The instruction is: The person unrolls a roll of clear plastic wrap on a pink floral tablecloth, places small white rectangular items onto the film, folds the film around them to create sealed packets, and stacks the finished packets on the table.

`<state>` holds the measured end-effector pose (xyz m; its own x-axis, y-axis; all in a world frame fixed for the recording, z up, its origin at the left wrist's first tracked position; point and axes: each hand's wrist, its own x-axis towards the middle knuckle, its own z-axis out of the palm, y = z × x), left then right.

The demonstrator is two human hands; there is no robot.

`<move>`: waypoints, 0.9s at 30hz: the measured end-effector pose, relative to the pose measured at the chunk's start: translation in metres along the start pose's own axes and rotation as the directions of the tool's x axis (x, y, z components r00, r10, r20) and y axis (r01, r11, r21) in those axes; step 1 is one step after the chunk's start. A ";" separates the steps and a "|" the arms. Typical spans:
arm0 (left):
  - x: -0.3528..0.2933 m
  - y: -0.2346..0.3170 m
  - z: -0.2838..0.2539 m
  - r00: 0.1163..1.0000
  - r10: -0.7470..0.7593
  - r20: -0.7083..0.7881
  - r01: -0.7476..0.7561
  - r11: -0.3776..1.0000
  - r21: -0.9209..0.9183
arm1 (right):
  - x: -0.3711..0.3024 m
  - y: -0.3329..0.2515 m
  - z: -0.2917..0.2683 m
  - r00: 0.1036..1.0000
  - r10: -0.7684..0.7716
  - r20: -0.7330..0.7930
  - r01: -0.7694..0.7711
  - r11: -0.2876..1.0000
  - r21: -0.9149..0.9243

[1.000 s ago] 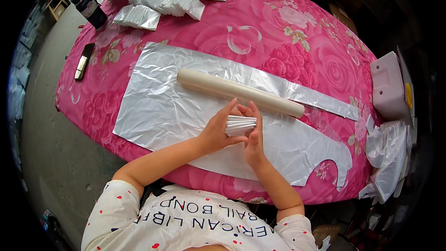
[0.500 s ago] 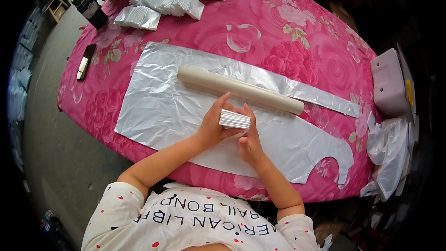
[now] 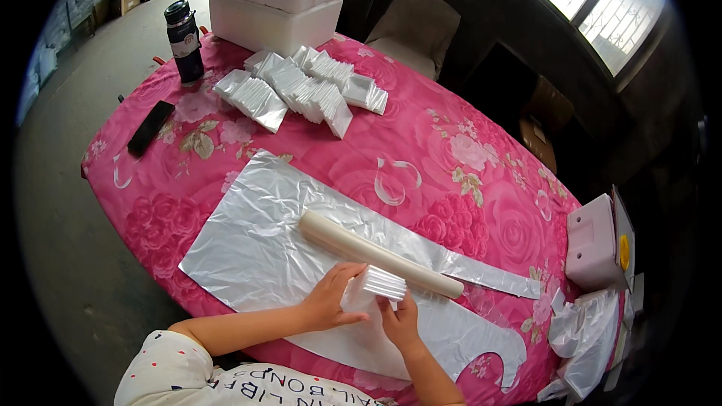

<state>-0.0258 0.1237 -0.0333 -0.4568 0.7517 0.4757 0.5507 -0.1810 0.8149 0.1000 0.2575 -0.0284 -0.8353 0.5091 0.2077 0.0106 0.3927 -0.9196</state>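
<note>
Item: our left hand (image 3: 331,299), partly open, fingers and thumb curved about the left side of a folded silvery stack (image 3: 374,290).
Item: our right hand (image 3: 400,319), partly closed, fingers bent against the lower right edge of the same stack. We hold it between both hands, above the sheet, its layered edges facing up and to the right.
Item: one silvery sheet (image 3: 248,233), creased, spread on the table (image 3: 519,240) beneath our hands; a rounded cut-out at its right end, a narrow strip running off its far side.
Item: one pale tube (image 3: 380,254), lying slantwise across the sheet just beyond our hands, between them and the far side of the table.
Item: folded packets (image 3: 301,90), silvery, in leaning rows toward the far left, well apart from our hands.
Item: two white boxes (image 3: 274,4), one upon the other, close behind the packets, blocking our view past that corner.
Item: one dark flask (image 3: 185,43), upright, left of the boxes; near it a black phone (image 3: 150,128), flat.
Item: at the right edge, a pale box (image 3: 590,240) with a yellow piece (image 3: 623,252) at its side, and crumpled clear plastic (image 3: 583,331) nearer us.
Item: beyond the table, a chair (image 3: 417,26) and a bright window (image 3: 624,15); we cannot make out the darker shapes between.
</note>
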 end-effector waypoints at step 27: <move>-0.022 -0.049 -0.074 0.981 -0.149 -0.122 0.136 0.985 -0.110 | 0.479 0.135 0.030 0.888 0.388 -0.249 -0.434 0.884 -0.172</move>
<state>-0.0943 0.0693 -0.0595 -0.6155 0.6875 0.3853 0.4031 -0.1454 0.9035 -0.3156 0.5311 -0.0629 -0.6007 0.7945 -0.0891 0.4664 0.2578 -0.8462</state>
